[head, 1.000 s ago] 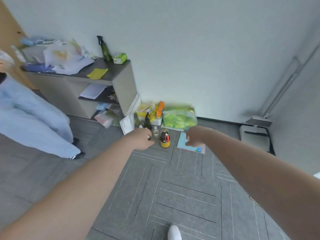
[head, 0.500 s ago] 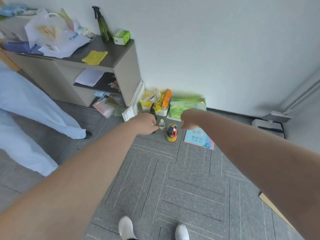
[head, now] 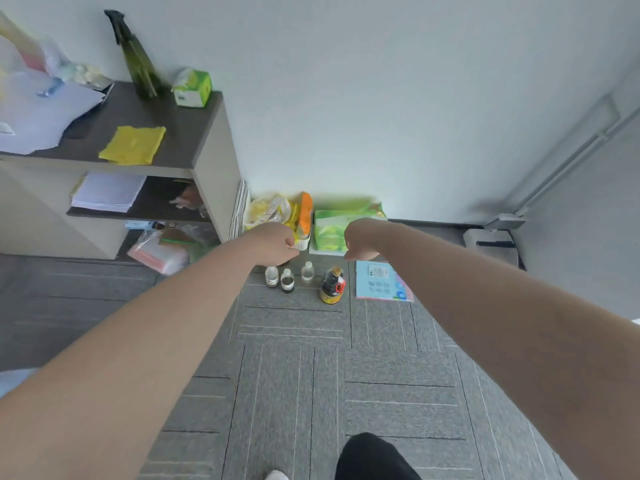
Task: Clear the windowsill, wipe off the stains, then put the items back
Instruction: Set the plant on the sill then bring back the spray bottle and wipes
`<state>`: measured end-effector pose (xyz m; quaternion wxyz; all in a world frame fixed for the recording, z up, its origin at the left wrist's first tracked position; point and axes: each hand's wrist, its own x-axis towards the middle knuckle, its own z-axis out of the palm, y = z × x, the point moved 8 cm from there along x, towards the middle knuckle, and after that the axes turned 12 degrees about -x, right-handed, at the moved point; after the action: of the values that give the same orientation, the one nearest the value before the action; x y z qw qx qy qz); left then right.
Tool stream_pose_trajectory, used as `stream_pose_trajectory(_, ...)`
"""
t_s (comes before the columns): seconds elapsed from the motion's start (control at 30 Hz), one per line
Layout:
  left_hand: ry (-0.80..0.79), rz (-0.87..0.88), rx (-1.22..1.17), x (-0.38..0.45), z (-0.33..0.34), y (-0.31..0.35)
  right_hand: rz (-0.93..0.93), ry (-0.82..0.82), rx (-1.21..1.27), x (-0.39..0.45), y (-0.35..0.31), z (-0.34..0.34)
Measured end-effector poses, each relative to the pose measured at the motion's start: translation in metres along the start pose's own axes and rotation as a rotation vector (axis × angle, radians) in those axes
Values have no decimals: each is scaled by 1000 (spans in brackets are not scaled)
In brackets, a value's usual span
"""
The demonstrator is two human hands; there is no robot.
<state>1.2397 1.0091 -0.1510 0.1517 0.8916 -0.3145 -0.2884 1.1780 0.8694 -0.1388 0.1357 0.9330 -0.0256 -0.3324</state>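
Windowsill items stand on the grey carpet by the wall. A white basket holds yellow bags and an orange pack. Beside it lies a green package. In front stand three small bottles, a dark sauce bottle and a blue booklet. My left hand has its fingers curled at the basket's left rim; whether it grips the rim is hidden. My right hand is a closed fist in front of the green package, with nothing seen in it.
A low shelf unit stands left of the items, carrying a yellow cloth, a green spray bottle, a tissue box and papers. A white device sits on the floor at right. My leg is below.
The view has come closer to the floor items and tilted down. Both hands have reached forward to the basket and the green package. The person in blue at left has left the frame.
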Motion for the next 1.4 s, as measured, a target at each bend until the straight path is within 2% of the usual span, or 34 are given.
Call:
stream_pose_trajectory(0.17,-12,3,-37,45,-43,-52,22,5,31,60,-15,-41)
stream_pose_trajectory(0.33,17,-72,-62,92,-99,-111,9,16,62,163,-26,-91)
stream_pose_trajectory(0.57,26,-230,-35,156,-201,-219,-77,139,133,309,-55,-231)
stream_pose_trajectory(0.83,166,-376,-187,219,-308,-334,-72,134,104,420,-73,-340)
stream_pose_trajectory(1.0,249,-508,-228,270,-366,-418,32,146,226,483,-85,-391)
stream_pose_trajectory(1.23,347,-492,-384,352,-440,-521,341,111,692,560,-101,-432)
stream_pose_trajectory(1.4,460,-440,-568,395,-470,-568,511,94,859,605,-135,-450)
